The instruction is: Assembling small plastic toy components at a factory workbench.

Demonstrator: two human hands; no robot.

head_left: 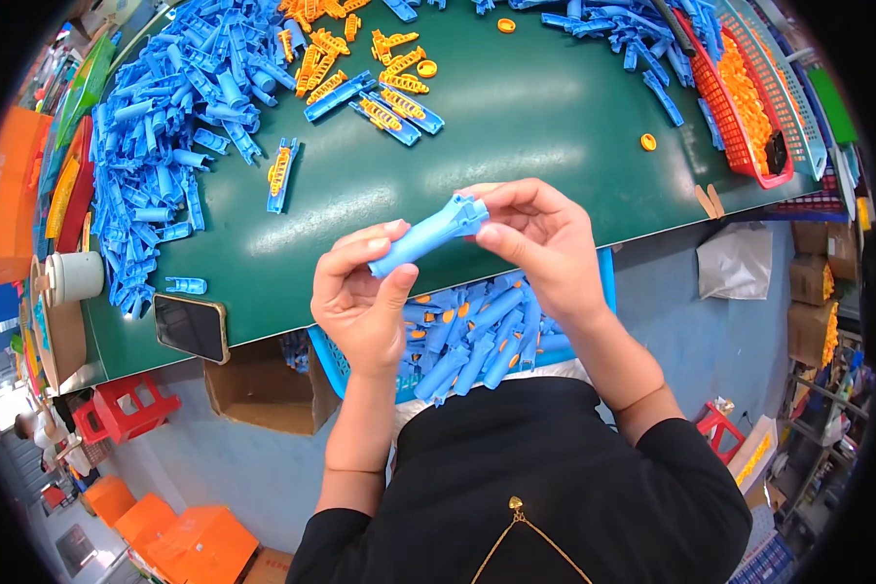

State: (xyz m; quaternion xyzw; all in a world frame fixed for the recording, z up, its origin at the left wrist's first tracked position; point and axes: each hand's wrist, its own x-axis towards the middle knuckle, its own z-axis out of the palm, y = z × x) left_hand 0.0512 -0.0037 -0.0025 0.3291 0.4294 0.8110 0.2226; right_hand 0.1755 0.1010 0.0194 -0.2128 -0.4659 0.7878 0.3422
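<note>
Between my hands is a light blue plastic tube-shaped part (428, 234), tilted up to the right, its flared, notched end toward the right. My left hand (365, 282) pinches its plain lower end between thumb and fingers. At the flared end, my right hand (540, 234) closes thumb and fingers round the rim. Below the hands, a blue basket (605, 277) holds many similar blue tubes (477, 341), some with orange pieces showing in them. On the green table (389, 195) beyond lie blue half shells with orange toothed inserts (387, 117), one of them (281, 175) apart at the left.
A large heap of blue shells (180, 117) covers the table's left side. A phone (192, 326) lies at the near edge beside a white cup (73, 276). At the right stands a red basket (740, 107) of orange pieces. A cardboard box (268, 389) sits below the table.
</note>
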